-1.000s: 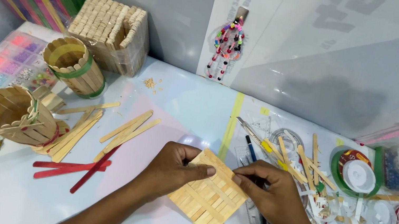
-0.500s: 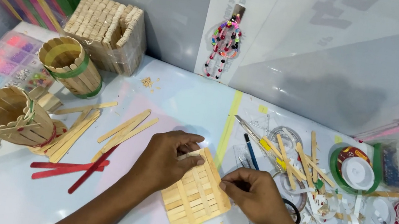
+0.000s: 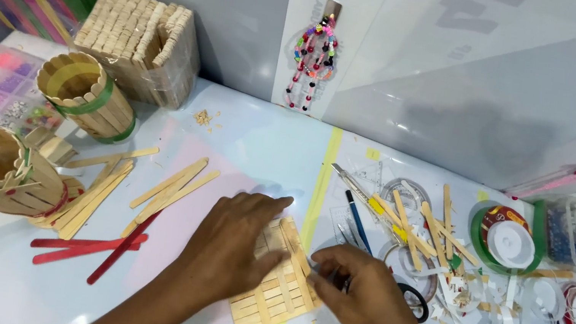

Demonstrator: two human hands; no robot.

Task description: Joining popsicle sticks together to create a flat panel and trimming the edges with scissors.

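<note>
Landmark: panel (image 3: 275, 291), a flat square of pale craft sticks lying on the white table (image 3: 260, 142), across the yellow tape line.
Left hand (image 3: 233, 242): spread flat, palm down, pressing the panel's left half; it grips nothing.
Right hand (image 3: 360, 293): fingers curled and pinched at the panel's right edge; whether they hold a stick or only the edge, I cannot tell.
Done: the panel looks assembled, a row of sticks side by side with at least 2 cross sticks on top.
Done, left of the panel: 2 round stick cups (image 3: 87, 95) and, further back, a square stick box (image 3: 141, 42).
Left: judging by this, the panel is a single wall or base, not yet joined to anything.
Stock: loose plain sticks (image 3: 169, 185) and red sticks (image 3: 90, 246) just left of the panel.
Right of the panel: tape rolls (image 3: 510, 240), more sticks and paper scraps.
</note>
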